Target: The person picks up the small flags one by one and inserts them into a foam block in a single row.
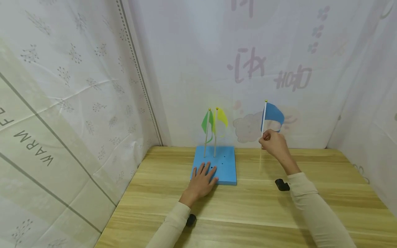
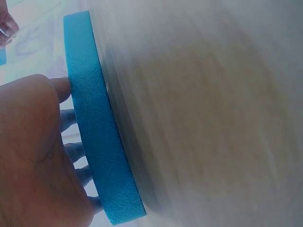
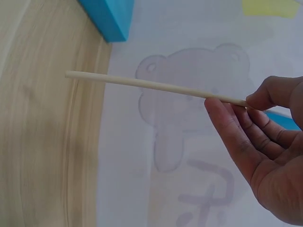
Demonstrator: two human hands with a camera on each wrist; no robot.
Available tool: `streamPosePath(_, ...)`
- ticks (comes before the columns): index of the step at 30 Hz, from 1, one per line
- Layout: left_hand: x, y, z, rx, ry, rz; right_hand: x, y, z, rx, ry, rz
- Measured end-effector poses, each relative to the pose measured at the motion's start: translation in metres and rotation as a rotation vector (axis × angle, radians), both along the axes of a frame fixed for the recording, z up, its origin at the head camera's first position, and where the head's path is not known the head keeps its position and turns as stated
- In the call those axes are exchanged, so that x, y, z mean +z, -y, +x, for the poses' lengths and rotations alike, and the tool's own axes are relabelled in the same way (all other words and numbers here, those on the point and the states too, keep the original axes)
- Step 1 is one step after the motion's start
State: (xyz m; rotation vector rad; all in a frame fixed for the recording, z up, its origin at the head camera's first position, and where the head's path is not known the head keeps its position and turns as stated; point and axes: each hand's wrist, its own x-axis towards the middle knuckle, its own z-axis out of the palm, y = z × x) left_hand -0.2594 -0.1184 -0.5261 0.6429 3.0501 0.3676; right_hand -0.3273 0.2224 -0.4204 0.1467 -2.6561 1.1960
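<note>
The table (image 1: 248,206) has lots of room near the blue block (image 1: 224,168). The left hand (image 1: 203,179) lies flat on the block. The right hand (image 1: 274,143) pinches the blue flag (image 1: 273,117), up to the block's right.

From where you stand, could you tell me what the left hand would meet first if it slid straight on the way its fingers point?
Probably the green flag's stick, standing in the blue foam block just beyond the left hand; depth is uncertain.

It's a light wooden table with a streaky grain (image 1: 254,213), filling the lower half of the frame. A flat square blue foam block (image 1: 224,168) sits on it around the middle, close to the back edge, with a few small holes in its top.
</note>
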Motion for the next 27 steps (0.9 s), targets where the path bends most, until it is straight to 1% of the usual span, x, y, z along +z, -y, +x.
streamPosePath(9, -0.001, 0.002, 0.001, -0.017, -0.017, 0.017, 0.001, 0.022, -0.001, 0.005, -0.007, -0.024)
streamPosePath(18, -0.001, 0.003, 0.002, -0.017, -0.026, 0.002, 0.002, 0.042, -0.001, 0.034, -0.054, -0.030)
streamPosePath(21, -0.001, 0.004, 0.002, -0.023, -0.021, 0.009, 0.003, 0.049, -0.003, 0.038, -0.053, -0.036)
streamPosePath(27, -0.002, 0.006, 0.004, -0.038, -0.040, 0.017, 0.005, 0.062, -0.004, 0.054, -0.050, -0.055)
